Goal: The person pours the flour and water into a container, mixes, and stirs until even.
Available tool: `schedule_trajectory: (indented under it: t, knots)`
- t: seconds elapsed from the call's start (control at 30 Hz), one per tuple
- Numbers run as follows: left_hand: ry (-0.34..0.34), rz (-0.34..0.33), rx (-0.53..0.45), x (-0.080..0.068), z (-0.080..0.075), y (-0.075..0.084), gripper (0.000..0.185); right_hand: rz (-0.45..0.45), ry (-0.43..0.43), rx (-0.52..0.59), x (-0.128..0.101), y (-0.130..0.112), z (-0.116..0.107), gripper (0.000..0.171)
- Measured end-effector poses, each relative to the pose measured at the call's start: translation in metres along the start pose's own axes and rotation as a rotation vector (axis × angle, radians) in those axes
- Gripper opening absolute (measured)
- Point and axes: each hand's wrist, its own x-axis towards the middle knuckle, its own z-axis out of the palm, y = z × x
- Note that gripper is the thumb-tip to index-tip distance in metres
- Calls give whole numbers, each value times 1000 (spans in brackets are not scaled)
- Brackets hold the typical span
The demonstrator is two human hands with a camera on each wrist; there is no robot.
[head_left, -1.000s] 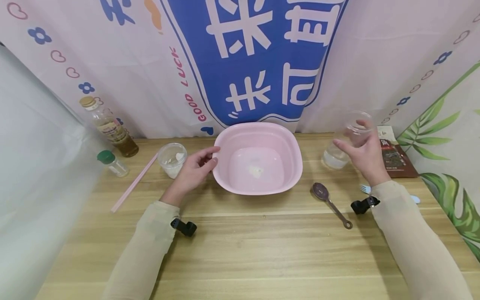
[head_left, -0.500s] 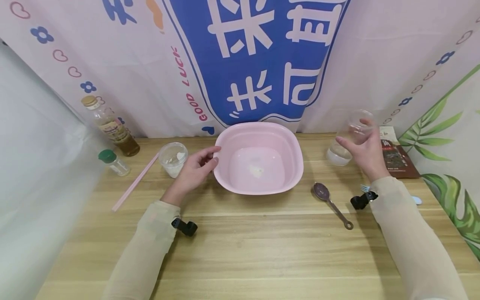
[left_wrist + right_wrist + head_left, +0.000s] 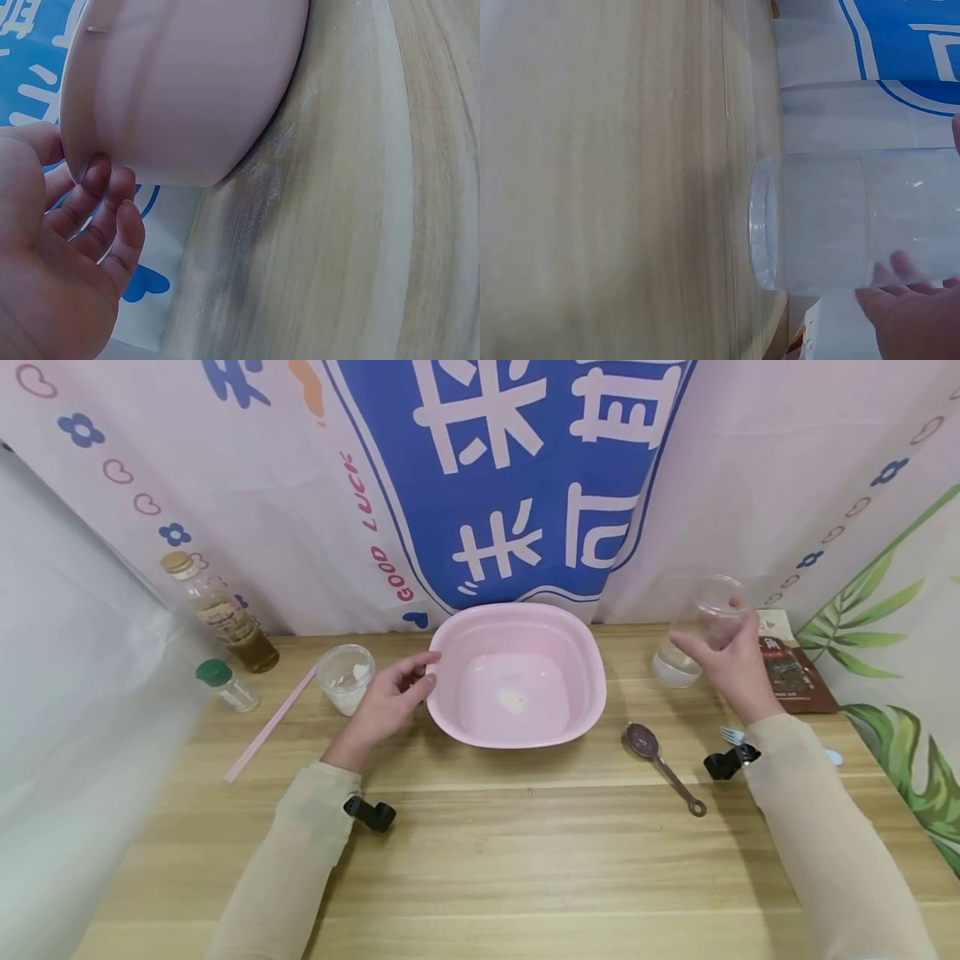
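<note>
A pink basin (image 3: 517, 693) stands at the back middle of the table, with a small pale patch of powder on its floor. My left hand (image 3: 384, 697) pinches the basin's left rim between thumb and fingers, also seen in the left wrist view. On the right, my right hand (image 3: 731, 670) grips a tall clear plastic cup (image 3: 675, 670) round its upper part; what looks like clear liquid shows near the base. In the right wrist view the cup (image 3: 825, 221) appears upright, its base close to the tabletop. Whether it touches the wood I cannot tell.
Left of the basin are a tub of white powder (image 3: 345, 681), pink chopsticks (image 3: 270, 727), a green-capped shaker (image 3: 227, 685) and an oil bottle (image 3: 225, 618). A brown spoon (image 3: 663, 766), a light-blue fork (image 3: 731, 735) and a brown pouch (image 3: 798, 677) lie right. A printed cloth (image 3: 637, 410) hangs behind.
The cup in my right hand has shifted slightly right and its base stands a little straighter. My left hand and the basin keep their places.
</note>
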Motion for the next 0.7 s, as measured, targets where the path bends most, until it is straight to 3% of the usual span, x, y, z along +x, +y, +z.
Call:
schedule_trajectory:
  t: [0.23, 0.4, 0.7]
  knots:
    - [3, -1, -3, 0, 1, 0, 44, 45, -60, -50, -17, 2, -10, 110]
    - [-1, -14, -8, -1, 0, 1, 44, 63, -39, -80, -32, -1, -12, 109]
    - [-5, 0, -3, 0, 1, 0, 43, 57, -19, -57, -54, 1, -16, 85]
